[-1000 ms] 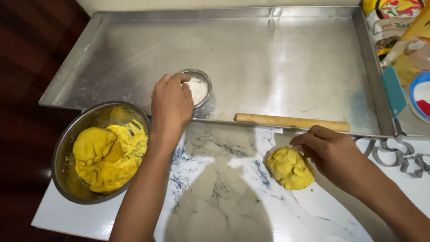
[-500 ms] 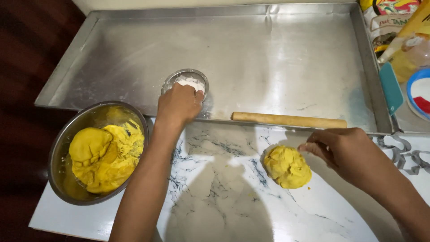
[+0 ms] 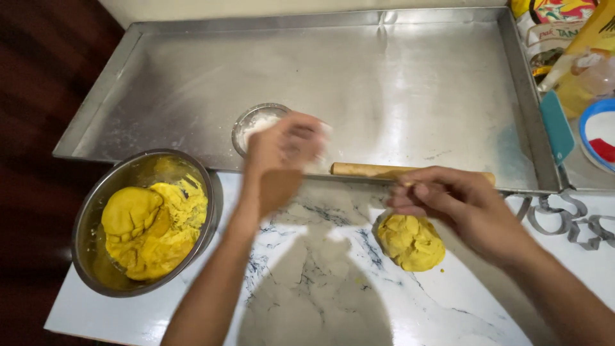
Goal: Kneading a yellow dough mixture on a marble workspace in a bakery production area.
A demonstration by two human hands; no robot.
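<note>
A large shallow tray of grey sheet metal (image 3: 397, 70) fills the far half of the white, grey-veined marble counter (image 3: 307, 288), and a small round metal bowl of white flour (image 3: 256, 125) stands on the tray near its front rim. A pale wooden rolling pin (image 3: 368, 170) lies along that rim, its middle hidden behind the right hand's fingers. At the counter's left edge sits a round steel mixing bowl (image 3: 96, 211) holding a heap of yellow dough (image 3: 150, 227). At the far right corner, beyond the tray, stand crumpled yellow-and-red packages (image 3: 564, 25), with a teal spatula blade (image 3: 556, 127) and a blue-rimmed round dish (image 3: 599, 134) below them; grey metal cookie cutters (image 3: 560, 218) lie on the counter under these. The left hand (image 3: 282, 150) is blurred, raised just beside the flour bowl with fingers bunched; whether it grips anything cannot be told. The right hand (image 3: 458, 208) hovers with curled fingers over a small flattened lump of yellow dough (image 3: 410, 241) on the marble, apparently grasping nothing.
</note>
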